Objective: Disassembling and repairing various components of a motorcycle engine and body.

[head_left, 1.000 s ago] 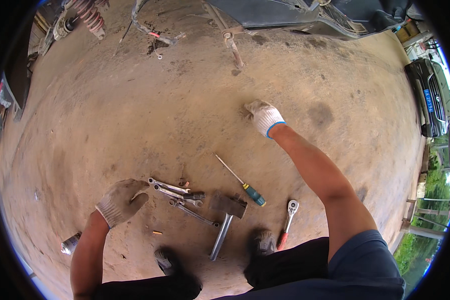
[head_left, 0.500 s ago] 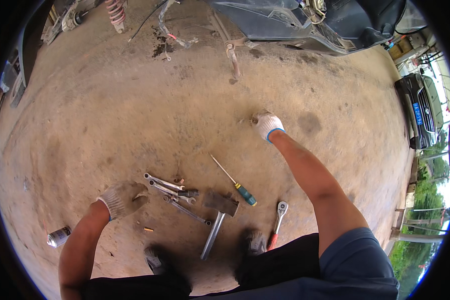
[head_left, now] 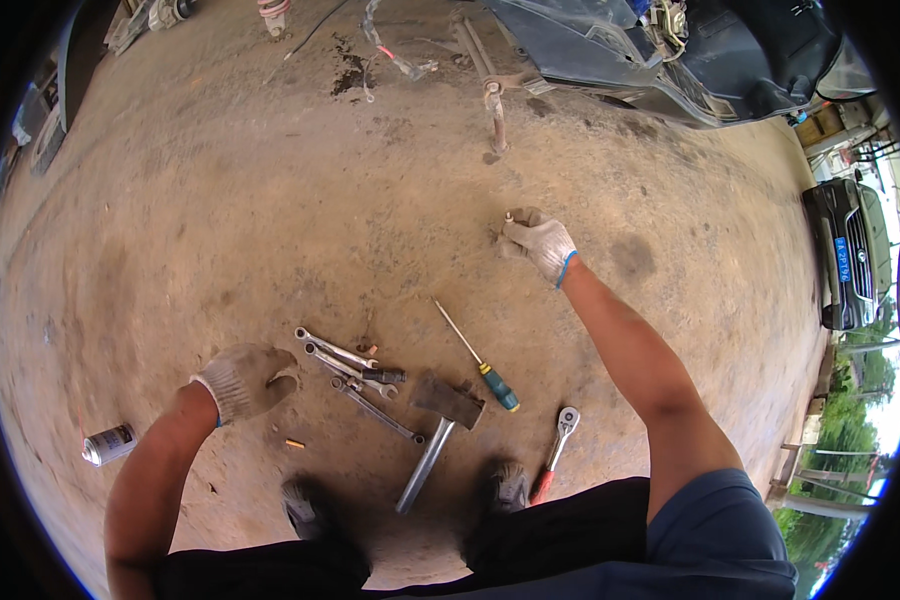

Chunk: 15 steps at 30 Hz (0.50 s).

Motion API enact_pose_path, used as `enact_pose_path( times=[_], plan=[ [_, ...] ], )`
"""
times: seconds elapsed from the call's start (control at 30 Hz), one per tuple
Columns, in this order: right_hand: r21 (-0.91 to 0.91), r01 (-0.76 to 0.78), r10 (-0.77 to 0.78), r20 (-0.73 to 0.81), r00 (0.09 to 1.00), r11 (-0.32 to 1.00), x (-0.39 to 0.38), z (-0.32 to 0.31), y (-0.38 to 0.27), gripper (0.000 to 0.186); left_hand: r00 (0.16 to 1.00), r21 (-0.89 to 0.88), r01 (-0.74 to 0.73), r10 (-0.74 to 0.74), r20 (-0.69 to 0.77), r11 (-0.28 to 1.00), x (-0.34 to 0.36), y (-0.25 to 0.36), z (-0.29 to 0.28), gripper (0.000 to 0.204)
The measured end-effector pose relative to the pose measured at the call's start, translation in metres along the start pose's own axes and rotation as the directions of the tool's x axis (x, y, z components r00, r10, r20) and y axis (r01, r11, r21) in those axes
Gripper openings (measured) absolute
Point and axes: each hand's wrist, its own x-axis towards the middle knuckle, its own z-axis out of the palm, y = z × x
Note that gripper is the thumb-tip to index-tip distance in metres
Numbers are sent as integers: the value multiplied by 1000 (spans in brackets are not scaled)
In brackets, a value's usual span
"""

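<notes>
Both my hands wear whitish knit gloves soiled with grey. My right hand [head_left: 540,243] is low over the concrete floor, thumb and fingers pinched on a small bolt-like piece [head_left: 509,218], mostly hidden by the glove. My left hand [head_left: 245,382] hovers at the left, thumb and fingers apart with nothing between them. Just right of it lie several combination wrenches [head_left: 378,411] and a dark socket [head_left: 384,375]. A hammer [head_left: 425,465] with a metal handle rests beside them. Between my hands lies a green-and-yellow screwdriver [head_left: 498,388]. A red-handled ratchet [head_left: 562,435] lies nearer my right foot.
A spray can [head_left: 108,444] lies on its side at the far left. A small orange-tan stub [head_left: 295,443] is near my left shoe [head_left: 303,506]. Ahead stand a dark plastic vehicle body [head_left: 590,60] and a metal stand leg [head_left: 494,105]. A dark car [head_left: 850,250] is parked at right.
My right hand has turned, and the small piece in its fingers now shows upright. My left hand has risen slightly off to the left. The view has shifted a little.
</notes>
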Motion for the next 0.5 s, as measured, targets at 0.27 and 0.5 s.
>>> enact_pose_path(
  times=[0.27,0.5],
  plan=[
    [681,-44,-278,356,892,731,-2,-6,-15,38,997,51,7,-11,77,999,2,7,0,43],
    [661,-71,-238,365,900,747,-1,-6,-17,40,999,5,-29,29,45,1000,-2,7,5,41]
  ],
)
